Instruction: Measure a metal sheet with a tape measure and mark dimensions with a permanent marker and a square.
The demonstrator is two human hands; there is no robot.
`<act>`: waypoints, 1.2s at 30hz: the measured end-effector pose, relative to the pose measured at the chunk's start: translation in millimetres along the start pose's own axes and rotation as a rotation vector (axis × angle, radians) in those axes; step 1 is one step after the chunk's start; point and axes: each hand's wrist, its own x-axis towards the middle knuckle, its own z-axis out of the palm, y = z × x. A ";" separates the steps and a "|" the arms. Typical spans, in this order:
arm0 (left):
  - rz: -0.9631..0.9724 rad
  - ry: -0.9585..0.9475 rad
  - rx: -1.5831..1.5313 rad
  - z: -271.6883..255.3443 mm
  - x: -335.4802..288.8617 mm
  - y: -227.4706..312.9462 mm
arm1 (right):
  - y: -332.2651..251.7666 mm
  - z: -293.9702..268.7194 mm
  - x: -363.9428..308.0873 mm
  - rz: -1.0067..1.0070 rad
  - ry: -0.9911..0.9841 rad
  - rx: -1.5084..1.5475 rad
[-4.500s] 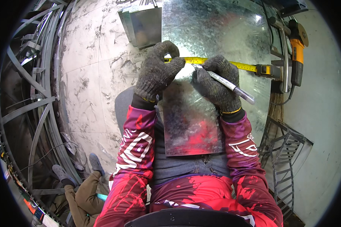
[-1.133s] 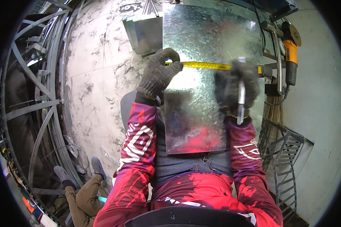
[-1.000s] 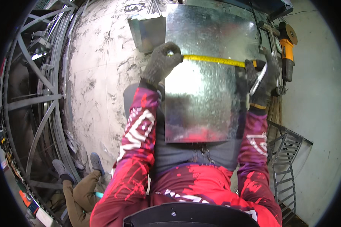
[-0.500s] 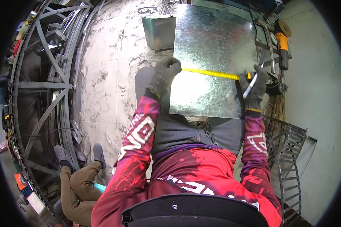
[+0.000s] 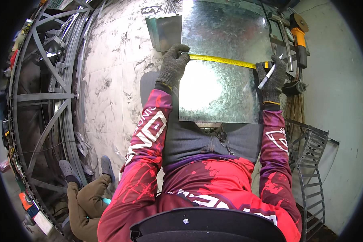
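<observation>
A shiny galvanized metal sheet point(image 5: 230, 103) lies across my lap and stretches away from me. Over it runs the yellow blade of a tape measure point(image 5: 222, 61), pulled out from one side edge to the other. My gloved left hand point(image 5: 173, 64) pinches the blade's end at the sheet's left edge. At the right edge my gloved right hand point(image 5: 272, 82) is closed around the tape's case, which its fingers mostly hide. A white marker pen point(image 5: 267, 77) also sits between the fingers of that hand, slanting across it.
Bent metal pieces point(image 5: 165, 32) stand beyond my left hand. An orange angle grinder point(image 5: 299, 40) and a hammer point(image 5: 284, 34) lie at the right, above a straw broom point(image 5: 295, 105). Metal racking point(image 5: 44, 97) lines the left; another person's legs point(image 5: 82, 201) are below it.
Both hands and the stretched tape have moved farther up the sheet, away from my body. The hold on the tape and the pen looks the same.
</observation>
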 end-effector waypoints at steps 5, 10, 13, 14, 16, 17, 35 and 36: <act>0.015 -0.080 -0.034 -1.7 -7.5 3.4 | 11.4 3.4 -7.5 0.044 -0.026 0.014; 0.166 -0.070 0.010 -1.7 0.7 -13.8 | -1.7 0.9 -12.7 0.068 -0.004 -0.031; 0.079 -0.079 -0.002 2.0 2.4 -12.3 | 0.9 1.3 -13.7 0.070 -0.004 -0.043; -0.007 -0.089 -0.027 3.6 1.9 -8.6 | 2.6 1.4 -13.5 0.069 -0.003 -0.047; -0.026 -0.106 -0.051 1.8 1.8 -5.6 | 5.1 1.9 -12.4 0.063 0.001 -0.053; -0.041 -0.119 -0.073 0.9 1.8 -4.8 | 5.9 2.4 -11.4 0.058 0.002 -0.053; -0.081 -0.104 -0.015 5.5 2.4 0.3 | -8.2 2.7 -6.0 0.094 0.002 -0.092; -0.083 -0.104 -0.015 3.6 3.9 1.5 | -8.3 2.9 -5.3 0.081 0.010 -0.092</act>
